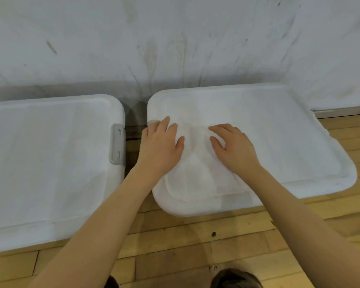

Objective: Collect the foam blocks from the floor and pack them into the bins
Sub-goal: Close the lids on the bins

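Two white plastic bins are seen side by side on a wooden floor (195,242), set against a scuffed white wall (175,38). Both are covered by white lids, so no foam blocks can be seen. The right bin's lid (268,132) is pressed by both hands. The left hand (160,146) is laid flat near the lid's left edge, fingers straight and slightly spread, nothing gripped. The right hand (233,148) is laid palm-down just beside it toward the lid's middle, fingers gently bent against the surface, nothing held. The two hands are kept apart by a narrow gap. The left bin's lid (50,163) is untouched; a grey latch (117,144) is seen on its right edge. No brand, label or writing can be read anywhere. Dark shoe tips (235,279) are visible at the bottom edge.
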Action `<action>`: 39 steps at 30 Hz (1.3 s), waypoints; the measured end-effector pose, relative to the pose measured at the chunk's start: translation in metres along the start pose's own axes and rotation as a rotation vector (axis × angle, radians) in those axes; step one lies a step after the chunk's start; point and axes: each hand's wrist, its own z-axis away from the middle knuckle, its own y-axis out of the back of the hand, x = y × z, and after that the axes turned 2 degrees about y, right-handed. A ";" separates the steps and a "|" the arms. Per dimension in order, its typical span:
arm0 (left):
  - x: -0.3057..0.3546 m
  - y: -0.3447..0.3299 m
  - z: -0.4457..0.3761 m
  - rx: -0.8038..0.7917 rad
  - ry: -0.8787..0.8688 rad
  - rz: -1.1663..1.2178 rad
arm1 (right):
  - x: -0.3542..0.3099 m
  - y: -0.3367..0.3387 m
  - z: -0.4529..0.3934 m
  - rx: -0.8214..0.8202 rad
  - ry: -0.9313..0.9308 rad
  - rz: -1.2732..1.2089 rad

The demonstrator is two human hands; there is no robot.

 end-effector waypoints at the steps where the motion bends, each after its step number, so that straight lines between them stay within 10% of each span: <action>1: 0.014 0.003 -0.003 0.006 -0.048 0.009 | 0.008 0.012 0.004 0.029 -0.019 0.004; 12: 0.199 -0.026 -0.048 0.025 -0.303 0.139 | 0.183 0.114 0.035 0.236 -0.272 0.057; 27: 0.309 -0.138 -0.109 -0.203 -0.184 -0.072 | 0.317 0.105 -0.004 -0.401 -0.485 -0.145; 39: 0.305 -0.136 -0.111 -0.260 -0.190 0.008 | 0.293 0.098 0.008 -0.022 -0.377 0.044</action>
